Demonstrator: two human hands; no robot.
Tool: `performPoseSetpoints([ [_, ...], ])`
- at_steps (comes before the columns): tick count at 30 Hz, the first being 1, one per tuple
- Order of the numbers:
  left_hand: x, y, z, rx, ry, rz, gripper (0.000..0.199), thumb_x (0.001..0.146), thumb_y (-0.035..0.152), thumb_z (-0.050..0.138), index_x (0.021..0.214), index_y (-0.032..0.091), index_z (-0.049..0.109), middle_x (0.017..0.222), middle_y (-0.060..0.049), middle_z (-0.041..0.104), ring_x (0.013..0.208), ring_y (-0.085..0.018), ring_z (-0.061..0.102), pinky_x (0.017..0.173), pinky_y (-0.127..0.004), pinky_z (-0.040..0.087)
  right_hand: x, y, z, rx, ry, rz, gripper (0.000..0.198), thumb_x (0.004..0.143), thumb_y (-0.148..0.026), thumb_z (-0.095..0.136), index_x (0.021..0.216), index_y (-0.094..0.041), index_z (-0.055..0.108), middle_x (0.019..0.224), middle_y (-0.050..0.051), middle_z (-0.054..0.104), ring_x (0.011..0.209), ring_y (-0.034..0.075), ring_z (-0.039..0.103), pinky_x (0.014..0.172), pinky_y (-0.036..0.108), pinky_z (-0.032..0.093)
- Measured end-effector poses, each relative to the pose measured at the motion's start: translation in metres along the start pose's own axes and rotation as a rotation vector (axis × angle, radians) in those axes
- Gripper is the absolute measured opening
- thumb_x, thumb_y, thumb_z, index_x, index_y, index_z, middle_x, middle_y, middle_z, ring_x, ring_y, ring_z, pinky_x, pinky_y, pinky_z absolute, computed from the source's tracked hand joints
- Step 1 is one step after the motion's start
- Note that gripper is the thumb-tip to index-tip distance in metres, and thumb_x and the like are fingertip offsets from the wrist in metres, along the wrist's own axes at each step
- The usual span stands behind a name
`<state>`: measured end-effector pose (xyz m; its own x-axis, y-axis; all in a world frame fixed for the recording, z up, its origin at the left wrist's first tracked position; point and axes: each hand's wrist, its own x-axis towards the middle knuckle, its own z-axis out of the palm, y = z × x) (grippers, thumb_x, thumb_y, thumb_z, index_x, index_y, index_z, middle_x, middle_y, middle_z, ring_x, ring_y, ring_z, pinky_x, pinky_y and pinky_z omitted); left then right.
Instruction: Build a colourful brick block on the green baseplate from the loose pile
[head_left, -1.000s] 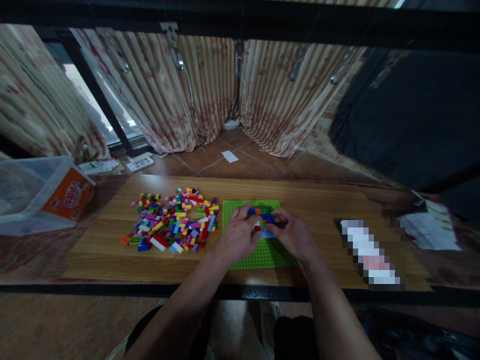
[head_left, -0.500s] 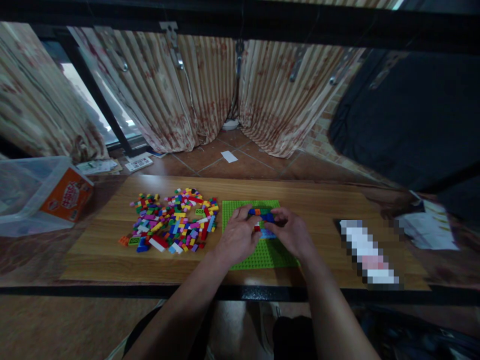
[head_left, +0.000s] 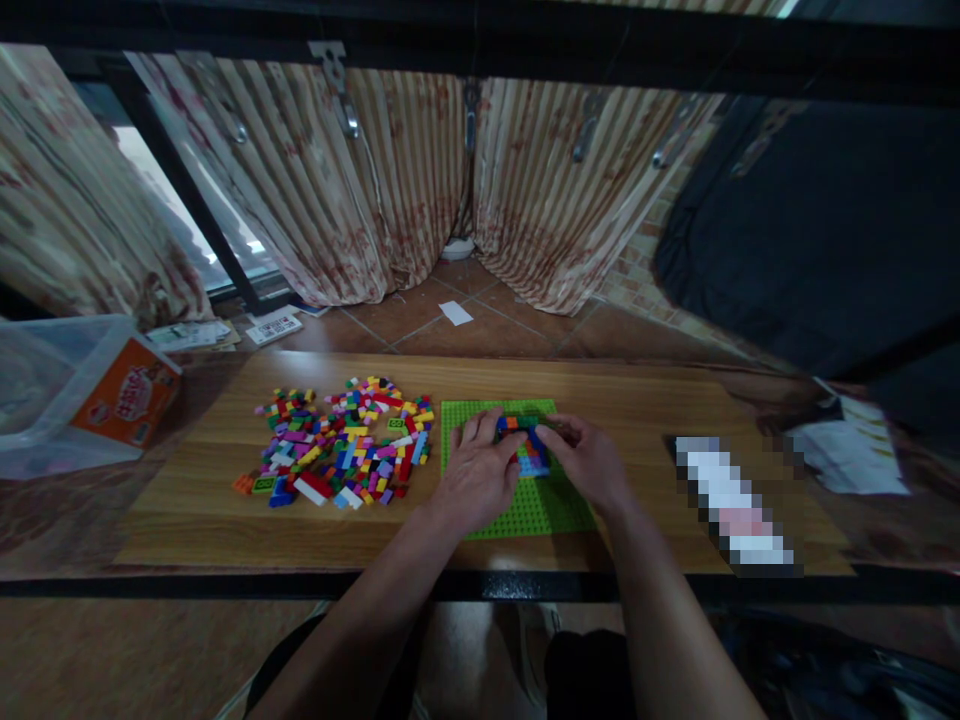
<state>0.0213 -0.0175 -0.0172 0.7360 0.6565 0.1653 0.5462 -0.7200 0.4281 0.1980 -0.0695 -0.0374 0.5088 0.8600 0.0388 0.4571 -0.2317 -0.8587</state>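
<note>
A green studded baseplate (head_left: 517, 520) lies on the wooden table under both hands. On it stands a low structure of toy building bricks (head_left: 535, 462), with blue, orange, green and light blue pieces showing. My left hand (head_left: 480, 470) rests at its left side, fingers curled and thumb against the bricks. From the right, my right hand (head_left: 589, 462) has its thumb and forefinger at the upper right of the structure, on the blue bricks. Fingers and thumbs cover part of the structure, so any loose brick between them is hidden.
Left of the baseplate spreads a pile of loose coloured bricks (head_left: 345, 445) on the wooden table (head_left: 300, 535). A clear plastic bin (head_left: 67, 400) with an orange label stands at far left. A pixelated oblong item (head_left: 731, 505) lies at right, with papers (head_left: 855, 450) beyond it.
My right thumb has drawn back up and to the right, uncovering more of the structure's middle. A red and white bit beside my left thumb no longer shows. The view has shifted slightly.
</note>
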Motion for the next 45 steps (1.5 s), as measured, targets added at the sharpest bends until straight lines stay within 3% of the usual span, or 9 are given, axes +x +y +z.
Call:
performPoseSetpoints([
  [3,0.0,0.001,0.0,0.0,-0.006,-0.008,0.041,0.089,0.023,0.05,0.129,0.025,0.058,0.147,-0.012,0.039,0.135,-0.032,0.035,0.108,-0.058,0.034,0.002,-0.002,0.002,-0.053,0.046,0.01,0.045,0.083,-0.053,0.053,0.098,-0.014,0.069,0.088,0.011,0.074,0.079,0.022,0.068,0.074,0.035,0.051],
  [10,0.001,-0.001,0.004,-0.007,0.0,-0.005,0.041,0.089,0.025,0.05,0.13,0.026,0.058,0.15,-0.012,0.036,0.137,-0.033,0.033,0.107,-0.06,0.033,0.005,-0.004,0.011,-0.176,0.048,0.04,0.042,0.083,-0.05,0.055,0.1,-0.014,0.071,0.092,0.012,0.075,0.082,0.024,0.068,0.076,0.037,0.05],
  [33,0.002,-0.004,0.005,-0.003,-0.01,0.021,0.04,0.09,0.02,0.048,0.128,0.023,0.058,0.147,-0.012,0.038,0.138,-0.031,0.033,0.11,-0.055,0.035,0.012,-0.008,0.018,-0.098,0.06,0.087,0.026,0.077,-0.041,0.065,0.082,-0.017,0.074,0.079,0.008,0.075,0.072,0.021,0.067,0.067,0.032,0.049],
  [41,-0.001,-0.01,0.0,-0.059,0.038,0.047,0.04,0.09,0.022,0.051,0.129,0.021,0.058,0.148,-0.012,0.04,0.138,-0.028,0.036,0.113,-0.048,0.037,0.005,-0.004,0.011,-0.1,0.042,0.039,0.047,0.089,-0.054,0.045,0.082,-0.018,0.073,0.078,0.009,0.073,0.071,0.022,0.066,0.066,0.032,0.047],
  [45,-0.001,-0.018,-0.013,-0.118,0.12,-0.055,0.038,0.091,0.022,0.049,0.129,0.019,0.057,0.146,-0.013,0.044,0.135,-0.026,0.042,0.111,-0.047,0.039,0.006,-0.002,0.003,-0.059,0.121,0.105,0.055,0.091,-0.056,0.037,0.082,-0.015,0.071,0.074,0.01,0.072,0.063,0.021,0.064,0.062,0.032,0.046],
])
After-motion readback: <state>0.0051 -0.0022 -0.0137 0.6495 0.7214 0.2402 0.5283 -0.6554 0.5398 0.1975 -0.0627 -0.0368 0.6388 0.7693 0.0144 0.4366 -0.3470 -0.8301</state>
